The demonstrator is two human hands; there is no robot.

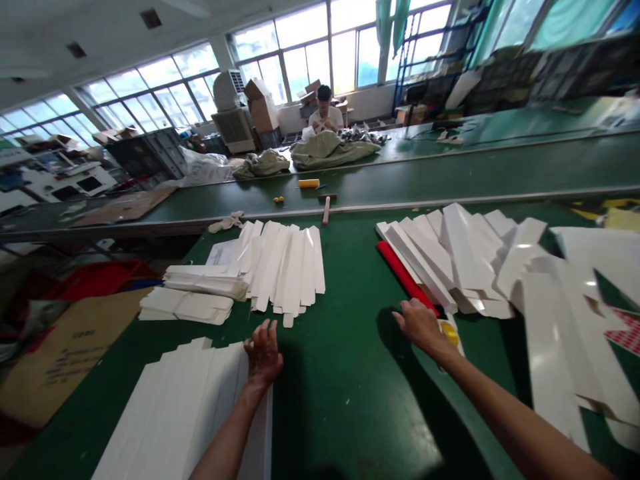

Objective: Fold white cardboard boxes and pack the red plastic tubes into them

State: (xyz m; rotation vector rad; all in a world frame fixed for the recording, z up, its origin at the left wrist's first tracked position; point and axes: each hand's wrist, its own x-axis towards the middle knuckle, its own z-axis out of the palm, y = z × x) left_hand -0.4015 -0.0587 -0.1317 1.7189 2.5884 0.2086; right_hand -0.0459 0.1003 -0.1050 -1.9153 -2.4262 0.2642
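My left hand (263, 355) is at the upper right corner of a stack of long white folded cartons (175, 407), its fingers bent and apart with nothing visible in them. My right hand (419, 325) hovers or rests by the lower end of a red strip (405, 270), thumb and fingers loosely bent and apart; no held thing shows. Just beyond it, several white folded cartons (465, 253) lie fanned out. A yellow tape dispenser (449, 333) is partly hidden behind my right wrist. Between and beyond my hands lies another fan of narrow white cartons (285, 263).
Bundled white card pieces (185, 303) lie at the left of the green table (340, 400). Larger white sheets (555, 347) cover its right side. A hammer-like tool (327, 210) lies at the far edge. Across the green bench sits another person (326, 117).
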